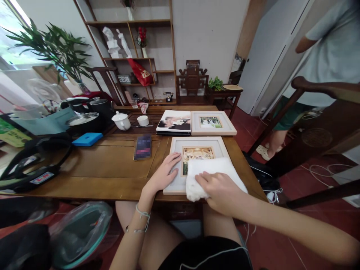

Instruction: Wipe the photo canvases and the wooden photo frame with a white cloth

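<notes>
A picture frame (222, 143) with a pale wood rim and a small photo in a white mount lies flat at the table's near edge. My left hand (165, 172) rests on its left side, fingers stretched out over the rim and mount. On the frame's lower right lies a folded white cloth (218, 167), which covers part of the photo. My right hand (222, 189) grips this cloth, fingers bent and pressed into it. What is under the cloth is hidden.
Behind the frame lie another framed photo (230, 129) and a stack of photo panels (174, 122). A phone-like thing (143, 147), blue box (87, 139), white teapot (121, 120) and black headset (60, 165) are leftward. A bin (81, 232) stands below; a person (332, 56) stands right.
</notes>
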Demonstrator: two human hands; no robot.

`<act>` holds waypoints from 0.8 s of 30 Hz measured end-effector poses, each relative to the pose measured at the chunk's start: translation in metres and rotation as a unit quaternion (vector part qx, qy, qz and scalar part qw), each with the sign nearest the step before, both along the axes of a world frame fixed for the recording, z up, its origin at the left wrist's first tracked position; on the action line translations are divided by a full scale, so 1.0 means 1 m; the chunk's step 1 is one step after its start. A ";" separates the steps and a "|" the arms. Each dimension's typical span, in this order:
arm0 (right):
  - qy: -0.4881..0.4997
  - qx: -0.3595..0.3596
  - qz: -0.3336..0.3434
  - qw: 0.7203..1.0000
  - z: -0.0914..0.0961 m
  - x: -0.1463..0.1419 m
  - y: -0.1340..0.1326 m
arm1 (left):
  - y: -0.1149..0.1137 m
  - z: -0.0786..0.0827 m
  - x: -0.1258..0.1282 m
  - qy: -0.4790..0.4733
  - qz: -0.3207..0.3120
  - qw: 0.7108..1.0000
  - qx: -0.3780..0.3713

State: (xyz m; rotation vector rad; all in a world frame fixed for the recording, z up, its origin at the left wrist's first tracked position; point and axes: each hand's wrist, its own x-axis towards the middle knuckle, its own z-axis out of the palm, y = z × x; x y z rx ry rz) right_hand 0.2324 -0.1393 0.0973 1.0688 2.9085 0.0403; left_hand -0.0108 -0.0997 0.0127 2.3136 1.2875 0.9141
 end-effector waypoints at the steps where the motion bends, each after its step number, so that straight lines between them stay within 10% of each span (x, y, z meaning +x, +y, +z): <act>1: 0.006 0.026 -0.015 1.000 -0.007 -0.001 0.010 | 0.000 0.000 0.000 0.002 0.000 1.000 -0.001; 12: 0.020 0.154 -0.119 0.981 -0.019 -0.003 0.120 | -0.001 0.000 0.000 -0.013 0.002 1.000 0.000; 24: -0.009 0.018 0.024 1.000 -0.003 -0.007 0.023 | 0.000 0.001 0.000 -0.009 -0.002 1.000 0.007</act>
